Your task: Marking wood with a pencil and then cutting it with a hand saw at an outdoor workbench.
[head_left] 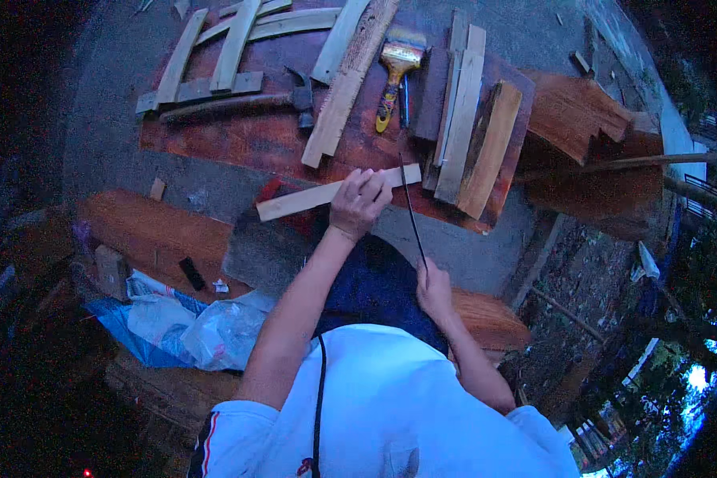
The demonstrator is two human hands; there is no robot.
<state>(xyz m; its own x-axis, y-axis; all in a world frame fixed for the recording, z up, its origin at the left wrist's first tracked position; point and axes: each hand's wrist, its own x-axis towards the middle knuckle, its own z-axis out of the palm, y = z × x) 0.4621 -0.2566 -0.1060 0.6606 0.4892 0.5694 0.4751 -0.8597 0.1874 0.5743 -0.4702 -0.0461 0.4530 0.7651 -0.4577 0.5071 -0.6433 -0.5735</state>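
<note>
1 pale wooden strip (309, 198) is grasped by the left hand (360, 205) at the reddish board's (243, 143) near edge; 1 thin dark blade (413, 215), clenched in the right hand (434, 292), is seen crossing the strip's right end.

Spread across a reddish-brown wooden board (223, 145)
Left, crossed pale slats (236, 48), a hammer (247, 103) just nearer; middle, a long strip (339, 103) and a paintbrush (392, 82); right, wooden strips (462, 119) side by side.
</note>
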